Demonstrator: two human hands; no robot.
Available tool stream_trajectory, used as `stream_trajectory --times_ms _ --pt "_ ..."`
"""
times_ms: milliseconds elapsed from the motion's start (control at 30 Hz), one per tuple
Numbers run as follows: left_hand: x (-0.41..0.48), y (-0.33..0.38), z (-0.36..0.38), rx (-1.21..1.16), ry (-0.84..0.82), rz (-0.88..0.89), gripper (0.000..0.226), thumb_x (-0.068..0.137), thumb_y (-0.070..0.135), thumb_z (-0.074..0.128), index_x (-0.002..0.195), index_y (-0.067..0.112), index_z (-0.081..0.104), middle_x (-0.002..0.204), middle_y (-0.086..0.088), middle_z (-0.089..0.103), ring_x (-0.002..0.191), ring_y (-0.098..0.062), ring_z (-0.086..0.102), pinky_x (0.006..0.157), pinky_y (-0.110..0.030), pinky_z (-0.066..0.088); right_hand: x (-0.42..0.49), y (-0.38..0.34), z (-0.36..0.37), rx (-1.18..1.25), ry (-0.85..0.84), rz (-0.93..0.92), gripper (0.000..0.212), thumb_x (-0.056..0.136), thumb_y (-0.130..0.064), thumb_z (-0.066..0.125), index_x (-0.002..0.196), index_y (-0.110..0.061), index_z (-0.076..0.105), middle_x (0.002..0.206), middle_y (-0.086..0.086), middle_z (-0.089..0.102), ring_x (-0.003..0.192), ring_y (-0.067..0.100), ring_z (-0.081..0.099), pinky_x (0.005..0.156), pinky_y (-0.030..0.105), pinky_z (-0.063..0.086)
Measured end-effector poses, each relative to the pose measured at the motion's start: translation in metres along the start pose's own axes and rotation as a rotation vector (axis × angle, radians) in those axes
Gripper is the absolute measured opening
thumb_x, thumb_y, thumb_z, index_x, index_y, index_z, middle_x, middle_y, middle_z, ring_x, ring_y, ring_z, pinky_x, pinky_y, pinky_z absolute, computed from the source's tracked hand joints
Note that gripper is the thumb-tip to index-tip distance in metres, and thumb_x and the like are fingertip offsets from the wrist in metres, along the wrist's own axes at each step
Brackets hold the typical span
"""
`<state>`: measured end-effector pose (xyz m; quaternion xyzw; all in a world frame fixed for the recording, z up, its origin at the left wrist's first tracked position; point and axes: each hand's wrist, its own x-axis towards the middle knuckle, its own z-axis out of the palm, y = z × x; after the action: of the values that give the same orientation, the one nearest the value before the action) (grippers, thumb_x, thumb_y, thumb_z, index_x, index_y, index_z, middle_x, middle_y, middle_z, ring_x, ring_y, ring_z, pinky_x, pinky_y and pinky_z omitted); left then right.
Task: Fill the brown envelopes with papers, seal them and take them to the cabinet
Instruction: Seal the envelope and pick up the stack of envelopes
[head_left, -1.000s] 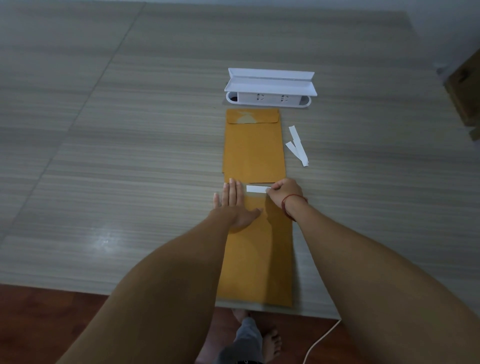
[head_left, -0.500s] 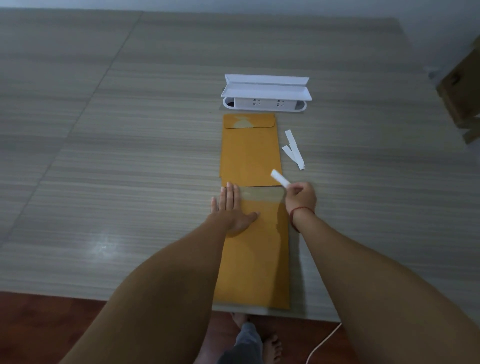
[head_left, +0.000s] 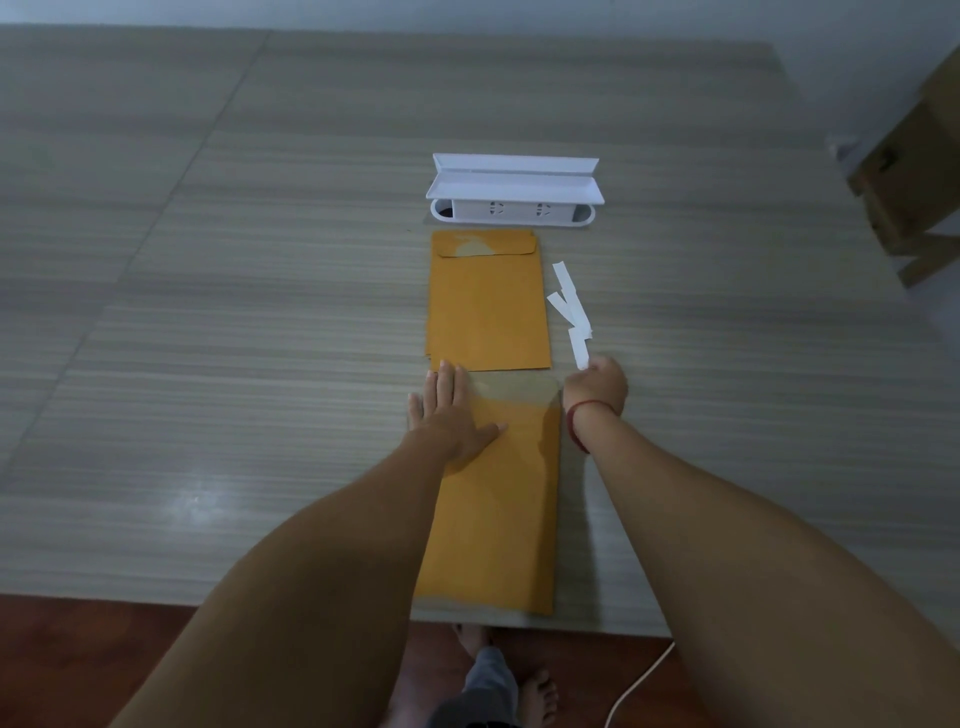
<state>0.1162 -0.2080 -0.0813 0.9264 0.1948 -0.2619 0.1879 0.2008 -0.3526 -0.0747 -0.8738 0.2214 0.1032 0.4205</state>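
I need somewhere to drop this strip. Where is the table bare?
Bare: the table left of the stack and near envelope, and right of the strips. Crowded: the middle column up to the holder.

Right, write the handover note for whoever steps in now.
Left hand: flat, pressing the near brown envelope at the table edge.
Right hand: pinches a white peel-off strip, beside discarded strips.
Done: a stack of envelopes lies beyond, top flap folded down.
Left: drop the strip, fold and press the near flap, carry all to the cabinet (not clearly in view).
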Motion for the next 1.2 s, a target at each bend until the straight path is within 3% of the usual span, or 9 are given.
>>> stream_trajectory --times_ms 200,367,467,533,667,767,900,1033,1200 --pt "-0.001 0.009 -0.009 0.115 0.197 0.101 0.103 0.08 0.06 0.062 0.152 0.019 0.0 0.159 -0.005 0.001 0.149 -0.027 -0.003 0.12 -0.048 0.009 -0.012 -0.002 -0.003 -0.478 -0.362 -0.388 0.043 0.086 -0.017 0.065 0.128 -0.022 0.058 0.129 0.001 0.06 0.121 0.026 0.055 0.103 0.038 0.044" --pt "-0.004 0.015 -0.009 0.202 0.338 0.135 0.089 0.075 0.058 0.067 0.146 0.023 0.026 0.139 -0.006 0.039 0.134 -0.027 0.032 0.117 -0.046 0.018 -0.015 -0.002 -0.003 -0.557 -0.354 -0.505 0.034 0.085 -0.011 0.066 0.118 -0.021 0.063 0.117 0.005 0.065 0.111 0.027 0.06 0.095 0.036 0.047" --pt "-0.013 0.015 -0.009 0.22 0.383 0.132 0.068 0.076 0.054 0.069 0.133 0.024 0.046 0.13 -0.005 0.044 0.127 -0.026 0.036 0.114 -0.041 0.021 -0.021 0.003 -0.007 -0.519 -0.346 -0.562 0.025 0.086 -0.001 0.058 0.098 -0.019 0.071 0.109 0.003 0.069 0.104 0.025 0.064 0.093 0.034 0.05" --pt "-0.022 0.013 -0.007 0.238 0.374 0.15 0.058 0.079 0.051 0.067 0.129 0.025 0.051 0.131 -0.003 0.045 0.127 -0.024 0.036 0.112 -0.04 0.022 -0.027 0.009 -0.01 -0.546 -0.359 -0.568 0.028 0.089 -0.002 0.056 0.099 -0.021 0.073 0.11 0.002 0.07 0.105 0.024 0.064 0.094 0.033 0.05" --pt "-0.041 0.01 0.006 0.193 0.251 0.188 0.054 0.087 0.047 0.059 0.136 0.027 0.047 0.141 -0.003 0.04 0.132 -0.023 0.036 0.109 -0.04 0.026 -0.042 0.013 -0.016 -0.657 -0.438 -0.566 0.038 0.091 -0.003 0.05 0.113 -0.026 0.069 0.123 0.003 0.064 0.117 0.029 0.057 0.102 0.035 0.044" --pt "-0.048 0.01 0.017 0.163 0.172 0.191 0.054 0.093 0.04 0.051 0.144 0.03 0.035 0.157 -0.002 0.022 0.142 -0.025 0.026 0.112 -0.044 0.024 -0.057 0.008 -0.019 -0.67 -0.481 -0.627 0.041 0.093 -0.003 0.041 0.116 -0.024 0.068 0.128 0.004 0.062 0.123 0.027 0.054 0.106 0.037 0.039" --pt "-0.05 0.005 0.027 0.193 0.057 0.108 0.056 0.1 0.043 0.031 0.152 0.035 0.01 0.162 0.006 -0.004 0.15 -0.018 0.002 0.119 -0.046 0.013 -0.074 0.023 -0.007 -0.878 -0.611 -0.626 0.055 0.099 -0.013 0.037 0.15 -0.03 0.029 0.161 -0.009 0.016 0.149 0.019 0.015 0.118 0.047 0.019" --pt "-0.05 -0.001 0.022 0.248 0.027 0.039 0.063 0.098 0.054 0.027 0.152 0.035 0.002 0.162 0.007 -0.008 0.15 -0.02 -0.003 0.119 -0.049 0.005 -0.082 0.041 -0.001 -0.985 -0.487 -0.57 0.062 0.096 -0.027 0.041 0.153 -0.026 0.018 0.162 -0.011 0.005 0.15 0.02 0.004 0.118 0.056 0.004" --pt "-0.058 -0.016 0.017 0.253 0.006 -0.056 0.074 0.094 0.064 0.027 0.152 0.031 -0.004 0.162 0.006 -0.008 0.15 -0.023 -0.004 0.119 -0.053 0.002 -0.08 0.041 -0.017 -1.062 -0.437 -0.438 0.067 0.092 -0.028 0.038 0.154 -0.024 0.013 0.162 -0.01 0.001 0.15 0.024 0.007 0.116 0.06 -0.008"
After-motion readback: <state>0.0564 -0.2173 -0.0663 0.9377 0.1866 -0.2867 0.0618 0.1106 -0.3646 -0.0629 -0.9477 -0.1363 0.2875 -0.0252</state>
